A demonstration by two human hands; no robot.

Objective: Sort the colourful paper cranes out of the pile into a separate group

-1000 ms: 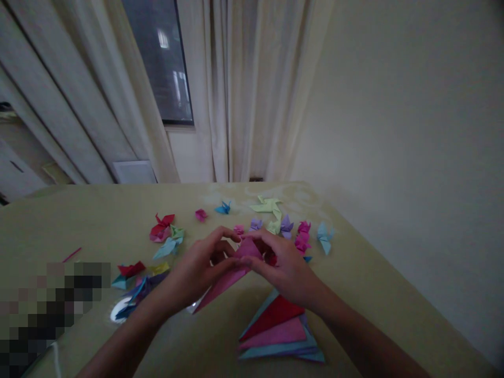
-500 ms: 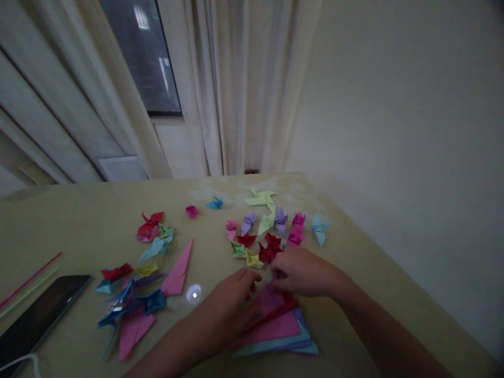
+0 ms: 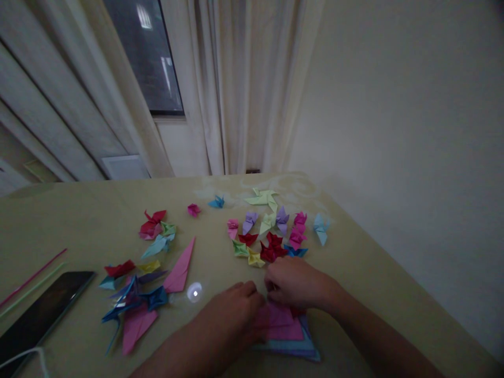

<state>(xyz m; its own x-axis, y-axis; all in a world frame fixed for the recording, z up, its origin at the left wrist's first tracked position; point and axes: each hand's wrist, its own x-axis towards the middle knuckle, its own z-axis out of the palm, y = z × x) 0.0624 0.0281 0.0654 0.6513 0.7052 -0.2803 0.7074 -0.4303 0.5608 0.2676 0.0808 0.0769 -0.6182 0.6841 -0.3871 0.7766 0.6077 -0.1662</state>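
A stack of coloured paper (image 3: 287, 346) in pink, red, light blue and purple lies at the front of the table, with a pink sheet of paper (image 3: 275, 316) on top. My right hand (image 3: 295, 281) is closed in a pinch at the far edge of that pink sheet. At its left edge my left hand (image 3: 232, 315) has its fingers curled in against the paper; its fingertips are partly hidden. Just beyond my hands sit a dark red folded paper piece (image 3: 272, 248), a blue one (image 3: 295, 251) and a yellow one (image 3: 255, 258).
Several more folded figures, among them a pale green one (image 3: 263, 198), stand farther back. To the left lie a pile of blue and pink folded pieces (image 3: 136, 304), a pink pointed fold (image 3: 181, 268), a phone (image 3: 47, 315) with a white cable, and two thin sticks (image 3: 35, 278).
My right hand has come slightly nearer and left, uncovering the blue folded piece. My left hand has closed in on the pink sheet, its fingers curling more. The view has shifted slightly.
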